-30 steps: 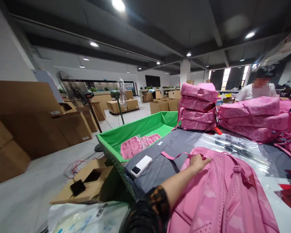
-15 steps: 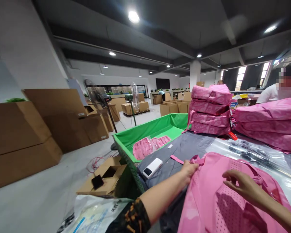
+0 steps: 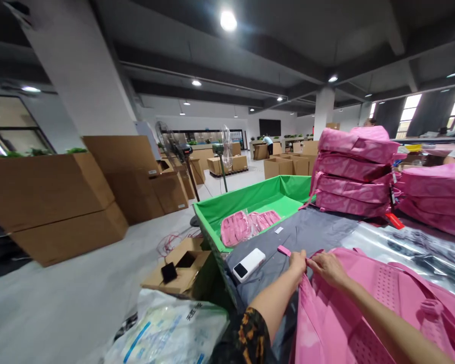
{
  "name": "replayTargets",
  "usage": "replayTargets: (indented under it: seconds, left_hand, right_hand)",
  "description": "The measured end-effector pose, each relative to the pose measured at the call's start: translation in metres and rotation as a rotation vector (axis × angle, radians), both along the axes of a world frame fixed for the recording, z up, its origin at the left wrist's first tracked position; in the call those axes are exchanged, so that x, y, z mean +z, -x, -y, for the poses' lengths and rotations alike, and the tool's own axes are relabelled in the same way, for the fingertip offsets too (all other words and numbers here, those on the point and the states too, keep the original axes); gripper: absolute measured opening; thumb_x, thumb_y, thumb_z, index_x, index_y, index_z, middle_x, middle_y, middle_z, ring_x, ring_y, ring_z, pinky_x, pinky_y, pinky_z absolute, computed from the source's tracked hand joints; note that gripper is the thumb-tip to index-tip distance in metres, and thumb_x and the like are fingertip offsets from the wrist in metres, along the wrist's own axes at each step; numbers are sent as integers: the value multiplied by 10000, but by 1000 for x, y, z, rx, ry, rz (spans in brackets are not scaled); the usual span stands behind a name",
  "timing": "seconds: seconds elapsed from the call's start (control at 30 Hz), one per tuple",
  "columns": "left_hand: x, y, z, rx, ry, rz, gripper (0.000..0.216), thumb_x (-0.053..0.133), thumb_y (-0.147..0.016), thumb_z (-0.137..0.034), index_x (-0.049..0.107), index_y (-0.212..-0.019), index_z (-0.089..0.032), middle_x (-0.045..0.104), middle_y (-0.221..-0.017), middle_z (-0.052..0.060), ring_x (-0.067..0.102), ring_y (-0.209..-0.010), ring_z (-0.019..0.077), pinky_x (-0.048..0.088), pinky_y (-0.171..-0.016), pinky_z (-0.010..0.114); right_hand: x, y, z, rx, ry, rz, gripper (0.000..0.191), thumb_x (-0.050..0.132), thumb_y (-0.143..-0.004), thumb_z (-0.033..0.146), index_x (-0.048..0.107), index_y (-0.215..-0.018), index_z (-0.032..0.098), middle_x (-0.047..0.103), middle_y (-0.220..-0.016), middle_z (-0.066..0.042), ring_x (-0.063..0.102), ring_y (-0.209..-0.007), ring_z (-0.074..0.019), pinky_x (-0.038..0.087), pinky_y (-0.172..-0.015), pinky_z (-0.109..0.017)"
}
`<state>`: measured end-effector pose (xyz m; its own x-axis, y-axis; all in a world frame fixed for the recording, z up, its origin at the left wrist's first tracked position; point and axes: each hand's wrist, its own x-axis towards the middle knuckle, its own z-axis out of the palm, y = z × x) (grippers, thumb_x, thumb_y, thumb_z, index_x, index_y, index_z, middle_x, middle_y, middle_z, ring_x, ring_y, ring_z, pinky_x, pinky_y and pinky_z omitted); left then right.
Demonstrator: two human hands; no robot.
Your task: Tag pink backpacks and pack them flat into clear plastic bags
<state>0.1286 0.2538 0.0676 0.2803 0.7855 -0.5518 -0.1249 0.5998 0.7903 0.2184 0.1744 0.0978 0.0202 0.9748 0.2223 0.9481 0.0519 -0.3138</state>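
Note:
A pink backpack [image 3: 379,313] lies back-side up on the grey-covered table [image 3: 307,232] in front of me. My left hand [image 3: 298,263] pinches the backpack's top edge beside a thin pink strap [image 3: 284,250] that trails onto the grey cloth. My right hand [image 3: 328,267] sits right next to it, fingers closed on the same top edge of the backpack. Both forearms reach in from the bottom of the frame.
A white power bank [image 3: 249,264] lies on the table's left corner. A green bin [image 3: 250,207] holds bagged pink items [image 3: 246,225]. Stacks of pink backpacks [image 3: 352,172] stand at the back right. An open carton [image 3: 180,268], cardboard boxes [image 3: 56,202] and standing fans [image 3: 174,149] are on the floor at left.
My right hand came in from the right and closed on the backpack's top edge beside my left hand. My head turned left, so the person at the far right slid almost out of view.

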Motion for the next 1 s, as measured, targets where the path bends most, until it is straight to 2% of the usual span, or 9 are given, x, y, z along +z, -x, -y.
replayTargets:
  seconds: [0.17, 0.27, 0.37, 0.47, 0.53, 0.6, 0.73, 0.87, 1.0]
  left_hand:
    - [-20, -3, -10, 63, 57, -44, 338, 637, -973, -386, 621, -1226, -161, 661, -1188, 81, 674, -990, 211, 600, -832, 397]
    - [-13, -2, -10, 18, 62, -7, 310, 620, -984, -398, 632, -1173, -152, 677, -1100, 64, 675, -898, 178, 598, -773, 360]
    - [13, 12, -12, -84, -32, 94, 303, 591, -995, -416, 657, -919, -130, 657, -805, 10, 615, -654, 117, 555, -650, 282]
    - [53, 33, -12, -197, -245, 234, 311, 720, -898, -414, 659, -755, -144, 639, -696, 4, 601, -636, 112, 535, -697, 261]
    - [79, 45, -8, -270, -405, 300, 304, 861, -744, -408, 700, -765, -151, 663, -715, 6, 618, -702, 132, 522, -753, 266]
    - [100, 53, 0, -324, -551, 327, 374, 945, -592, -413, 726, -753, -155, 661, -709, -5, 601, -729, 142, 499, -781, 276]
    - [119, 52, 16, -394, -745, 363, 493, 945, -512, -541, 729, -739, -161, 682, -767, -6, 578, -786, 145, 459, -845, 280]
    - [119, 19, 25, -485, -786, 376, 627, 832, -586, -724, 685, -834, -167, 701, -787, 15, 600, -749, 149, 470, -801, 290]
    - [102, -35, 39, -537, -827, 288, 518, 747, -746, -674, 611, -794, -177, 662, -693, 11, 622, -724, 175, 488, -755, 301]
  right_hand:
    - [-13, -6, 22, 70, 13, -36, 588, 261, -978, 577, 547, -600, 228, 627, -729, -112, 582, -797, -247, 438, -792, -376]
    - [-8, -20, 35, 89, 34, -99, 565, 271, -975, 565, 575, -639, 228, 635, -741, -96, 592, -760, -232, 461, -738, -349]
    - [-1, -29, 32, -4, 6, -178, 495, 261, -996, 429, 680, -1107, 192, 618, -703, -37, 584, -658, -205, 450, -646, -316]
    - [14, -28, 12, -73, -52, -224, 605, 398, -911, 277, 431, -1501, 147, 535, -612, 43, 542, -577, -181, 430, -607, -285]
    - [33, -25, -1, -72, -106, -225, 555, 487, -849, 225, 559, -1397, 179, 551, -671, 27, 557, -638, -174, 447, -648, -282]
    - [56, -25, -3, -64, -177, -200, 296, 551, -824, 221, 718, -1068, 202, 603, -839, -43, 585, -798, -199, 470, -755, -318]
    - [83, -27, 29, -43, -253, -172, 88, 591, -828, 231, 676, -836, 210, 633, -1111, -120, 555, -1078, -277, 425, -982, -440]
    - [58, -8, 95, -59, -156, -261, 269, 439, -907, 315, 659, -994, 187, 685, -865, -100, 624, -772, -240, 535, -783, -419]
    - [12, 35, 166, -33, -69, -446, 410, 401, -966, 469, 713, -1032, 212, 717, -838, -84, 673, -884, -250, 573, -866, -395]
